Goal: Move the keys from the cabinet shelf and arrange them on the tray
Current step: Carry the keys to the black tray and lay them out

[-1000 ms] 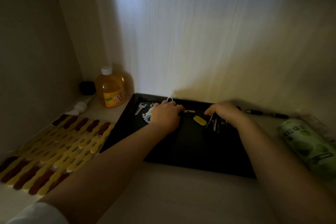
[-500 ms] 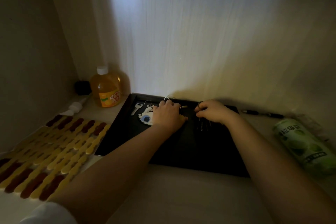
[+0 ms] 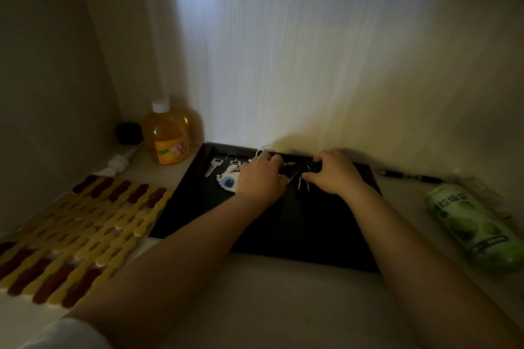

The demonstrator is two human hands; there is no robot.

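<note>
Your tray (image 3: pixel 181 207) sits mid-shelf against the back wall. Lone key (image 3: pixel 213 166) in its back-left corner, key bunch (image 3: pixel 304 178) right of that, between your hands. Bottle (image 3: pixel 166 133) in the shelf's back-left corner, mat (image 3: pixel 71 238) along the left edge, can (image 3: pixel 476 228) right of tray, pen (image 3: pixel 408 175) behind it.

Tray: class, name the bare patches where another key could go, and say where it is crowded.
The black tray is bare across its near half, between the two forearms, and at its near-left corner beside the yellow mat. The far edge is crowded: single key, pixel charm, left hand, right hand, dark keys.
</note>
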